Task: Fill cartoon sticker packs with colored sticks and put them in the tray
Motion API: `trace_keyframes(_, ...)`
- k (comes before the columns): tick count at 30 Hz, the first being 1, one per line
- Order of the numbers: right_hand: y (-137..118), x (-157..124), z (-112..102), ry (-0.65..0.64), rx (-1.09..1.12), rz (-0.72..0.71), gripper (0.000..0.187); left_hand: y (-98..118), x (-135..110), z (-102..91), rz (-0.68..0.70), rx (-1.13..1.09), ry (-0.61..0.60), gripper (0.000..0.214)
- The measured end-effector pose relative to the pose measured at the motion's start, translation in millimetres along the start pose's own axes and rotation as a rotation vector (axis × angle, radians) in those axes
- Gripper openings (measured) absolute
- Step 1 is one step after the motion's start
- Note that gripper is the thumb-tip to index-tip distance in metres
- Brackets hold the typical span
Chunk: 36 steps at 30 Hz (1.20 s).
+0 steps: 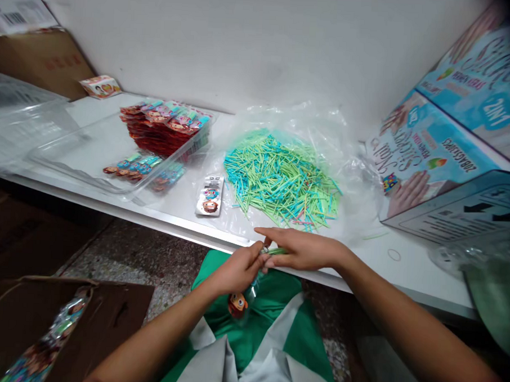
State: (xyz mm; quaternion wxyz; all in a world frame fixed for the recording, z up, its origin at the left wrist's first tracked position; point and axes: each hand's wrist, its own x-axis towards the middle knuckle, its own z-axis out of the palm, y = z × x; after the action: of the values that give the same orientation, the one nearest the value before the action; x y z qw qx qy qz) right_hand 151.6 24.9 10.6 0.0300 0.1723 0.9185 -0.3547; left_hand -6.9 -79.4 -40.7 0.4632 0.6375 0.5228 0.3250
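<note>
Green, thin and straight, one stick [275, 251] sits pinched between fingers of left hand [234, 272] and right hand [305, 250]; one loose heap [281, 181] lies on crinkled film [325, 126] above.

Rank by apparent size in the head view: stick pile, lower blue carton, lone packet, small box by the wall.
1. lower blue carton
2. stick pile
3. lone packet and small box look alike; the box lies farther.

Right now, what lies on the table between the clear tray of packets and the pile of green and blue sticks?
Between the tray and the pile lies one flat packet with a cartoon face, on the white table; the head view shows it.
</note>
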Motion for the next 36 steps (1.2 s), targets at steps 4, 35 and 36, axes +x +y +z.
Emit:
trace_keyframes(4,-0.9,10.2,8.6,0.251,0.041,0.072,0.043,-0.3,2.0,5.6,-0.075,-0.297,-0.116,0.034)
trace_keyframes(35,6.7,-8.4,55.6,0.658,0.631,0.32,0.024,-11.3,6.8,24.5,-0.216,-0.758,0.061,0.036)
trace_keyframes(36,6.6,-8.0,55.3,0.664,0.623,0.318,0.024,-11.2,6.8,24.6,-0.219,-0.753,0.062,0.036)
